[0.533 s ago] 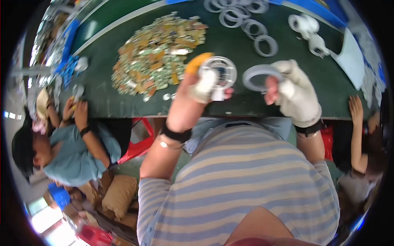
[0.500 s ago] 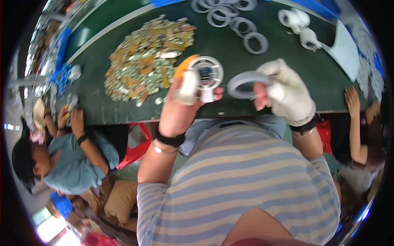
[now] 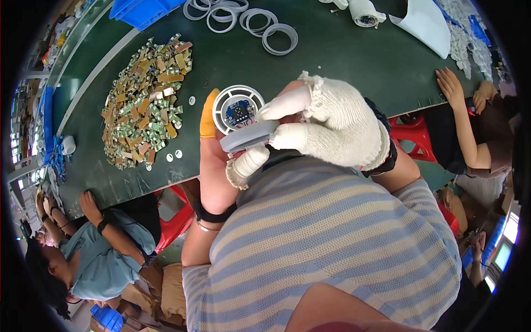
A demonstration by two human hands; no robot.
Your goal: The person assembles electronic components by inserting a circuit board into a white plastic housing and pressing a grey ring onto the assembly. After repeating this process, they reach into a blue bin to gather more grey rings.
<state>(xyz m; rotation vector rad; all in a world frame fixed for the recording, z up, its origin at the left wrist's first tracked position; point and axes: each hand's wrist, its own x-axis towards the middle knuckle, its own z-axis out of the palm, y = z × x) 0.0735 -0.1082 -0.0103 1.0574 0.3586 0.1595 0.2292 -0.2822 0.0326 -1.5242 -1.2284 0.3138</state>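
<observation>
My left hand [image 3: 213, 157] grips a round white plastic housing [image 3: 219, 100], its open face turned up. Inside it sits a small blue circuit board [image 3: 239, 112] with a dark square part and thin red wires. A yellow finger cover and a white thumb cover show on this hand. My right hand [image 3: 345, 124], in a white knitted glove, pinches a grey plastic ring [image 3: 250, 137]. The ring is tilted over the near side of the housing; whether they touch I cannot tell. My left thumb lies close against the ring's near side.
A heap of small green and tan circuit boards [image 3: 146, 105] covers the table's left. Several loose grey rings [image 3: 280, 39] lie at the far side, near a blue crate [image 3: 145, 12]. White round housings [image 3: 364, 14] and a white sheet [image 3: 426, 26] are far right. People sit on both sides.
My right hand has brought the grey ring left to the housing in my left hand. The view has swung, so the table's things appear farther left.
</observation>
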